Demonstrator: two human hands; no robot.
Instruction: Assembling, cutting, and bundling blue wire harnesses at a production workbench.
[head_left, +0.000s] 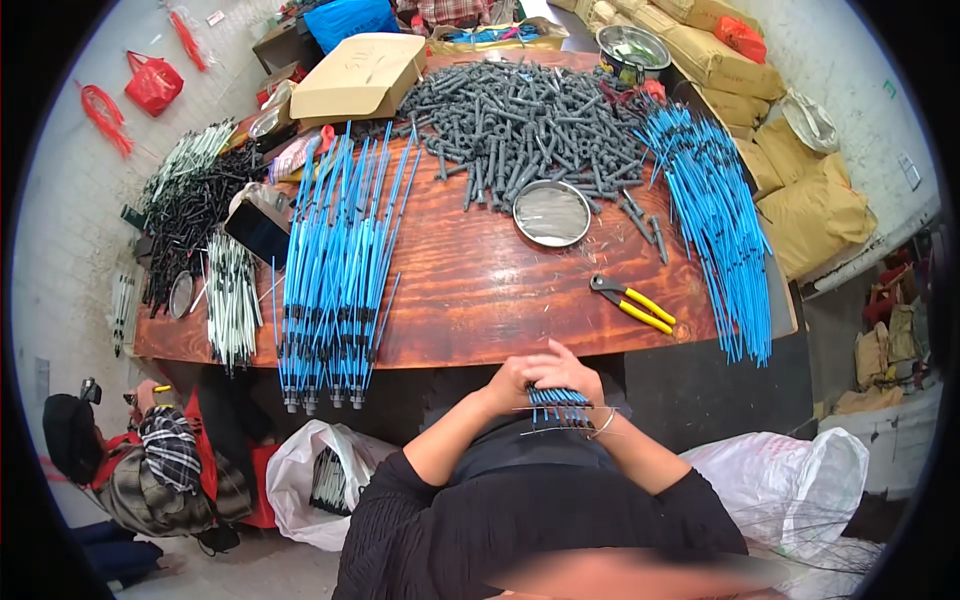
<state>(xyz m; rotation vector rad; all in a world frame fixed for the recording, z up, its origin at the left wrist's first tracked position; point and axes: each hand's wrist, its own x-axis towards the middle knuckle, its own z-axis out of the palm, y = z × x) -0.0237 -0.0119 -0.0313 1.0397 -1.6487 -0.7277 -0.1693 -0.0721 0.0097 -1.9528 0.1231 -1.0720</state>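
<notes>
Just off the table's near edge, my two hands come together over my lap. A short bundle of thin blue rods with black fittings (560, 399) pokes out below them, and fine metal wires cross it near my right wrist. My left hand (506, 382) is closed at the bundle's left side, its fingertips mostly hidden. My right hand (568, 370) is closed over the top of the bundle, with one finger raised. The far ends of the rods are covered by my hands. Yellow-handled pliers (640, 305) lie on the table ahead and to the right.
A heap of grey plastic plugs (530, 120) fills the table's back middle, with a round metal dish (552, 213) before it. Blue rods lie in a left stack (335, 270) and a right stack (715, 220). White plastic sacks (780, 485) stand low on both sides.
</notes>
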